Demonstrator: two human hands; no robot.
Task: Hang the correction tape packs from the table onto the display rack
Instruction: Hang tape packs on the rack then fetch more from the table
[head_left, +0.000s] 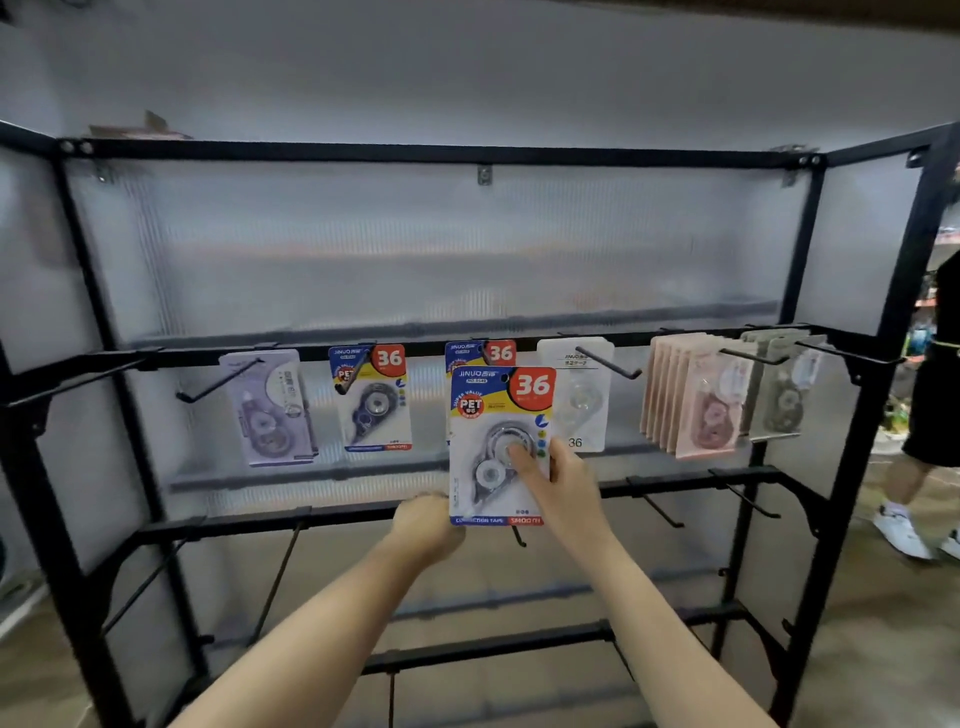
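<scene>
Both hands pinch the pack (501, 441), left hand (427, 525) low, right hand (558, 480) beside; level its hole with the hook on the rack (363, 153).

Both hands hold a blue correction tape pack (501, 444) upright before the black display rack (415, 156), right hand (563, 480) on its blister, left hand (426, 525) at its lower corner.

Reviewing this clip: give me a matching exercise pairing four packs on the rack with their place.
1. lavender purple card pack
2. blue-and-red card pack marked 36
3. stack of pale pink card packs
4. white card pack

A. held in both hands
B. leftmost hook
C. right of the held pack
D. several on one hook, near the right end

Pairs: 1-B, 2-A, 3-D, 4-C
</scene>
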